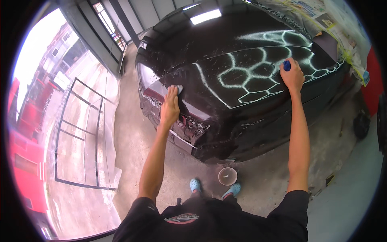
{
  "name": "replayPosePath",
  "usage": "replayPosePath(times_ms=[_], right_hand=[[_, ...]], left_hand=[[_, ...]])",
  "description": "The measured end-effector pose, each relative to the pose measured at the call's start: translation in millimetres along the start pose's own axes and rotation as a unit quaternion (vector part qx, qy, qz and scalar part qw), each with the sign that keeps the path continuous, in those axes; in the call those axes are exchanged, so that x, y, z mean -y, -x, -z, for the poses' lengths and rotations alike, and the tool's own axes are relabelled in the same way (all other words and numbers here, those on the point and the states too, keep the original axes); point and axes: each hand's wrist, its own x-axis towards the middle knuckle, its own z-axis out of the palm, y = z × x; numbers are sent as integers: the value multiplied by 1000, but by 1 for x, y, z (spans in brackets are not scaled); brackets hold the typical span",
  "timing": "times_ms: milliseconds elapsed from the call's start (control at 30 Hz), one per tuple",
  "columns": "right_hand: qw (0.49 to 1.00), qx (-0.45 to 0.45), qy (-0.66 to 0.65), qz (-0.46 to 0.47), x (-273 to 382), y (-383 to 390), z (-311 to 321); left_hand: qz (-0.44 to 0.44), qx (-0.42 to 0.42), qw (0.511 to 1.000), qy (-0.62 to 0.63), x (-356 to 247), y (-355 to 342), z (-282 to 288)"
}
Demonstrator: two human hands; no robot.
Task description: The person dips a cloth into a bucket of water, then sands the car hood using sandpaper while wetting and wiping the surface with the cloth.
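Note:
A glossy black car hood (193, 52) fills the space in front of me, with a pale green-white honeycomb pattern (246, 76) on its right side. My left hand (171, 105) presses with fingers together on a small light grey pad (180, 89) near the car's front edge. Farther right, my right hand (292, 76) is closed around a dark blue object (286, 65) over the right end of the pattern. Most of that object is hidden in the fingers, so its kind cannot be told.
A clear round tub (227, 176) stands on the concrete floor (173, 171) between the car and my feet. Plastic film and newspaper masking (322, 20) cover the car's far right. A black metal frame (84, 133) is at the left by the bright opening. A dark bundle (361, 124) lies at right.

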Motion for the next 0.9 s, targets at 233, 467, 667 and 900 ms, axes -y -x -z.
replayPosePath(times_ms=[233,467,667,900], right_hand=[[999,9,-29,13,27,-1,-9],[1000,-10,-13,1,4,8,0],[999,4,-29,16,26,0,-7],[1000,-2,-11,9,1,8,0]], left_hand=[[25,4,991,-130,13,-54,24],[-35,19,998,-40,-27,10,-8],[-2,-7,992,-124,-10,-69,6],[-37,25,999,-29,-36,0,-10]])
